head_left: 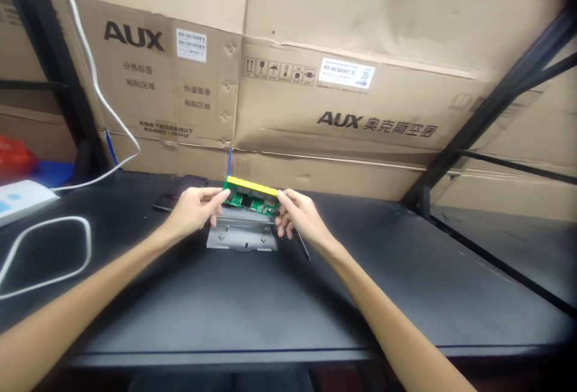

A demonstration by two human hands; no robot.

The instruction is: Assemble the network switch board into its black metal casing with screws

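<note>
Both hands hold a green circuit board [252,202] with a bright yellow strip along its top edge, tilted above the table. My left hand [196,205] pinches the board's left end between thumb and fingers. At the right end, my right hand [300,216] grips the board's corner the same way. A dark pen-like tool [302,246] shows under my right hand; whether the fingers hold it I cannot tell. Below the board a grey metal plate [241,238] with small slots and tabs lies on the table. A dark phone [174,195] lies behind my left hand.
The black table [225,308] has large AUX cardboard boxes [279,103] standing along its back. Black metal frame posts [478,109] slant up on both sides. At the left are a white power strip [27,199], a looped white cable [88,248] and something red [15,157].
</note>
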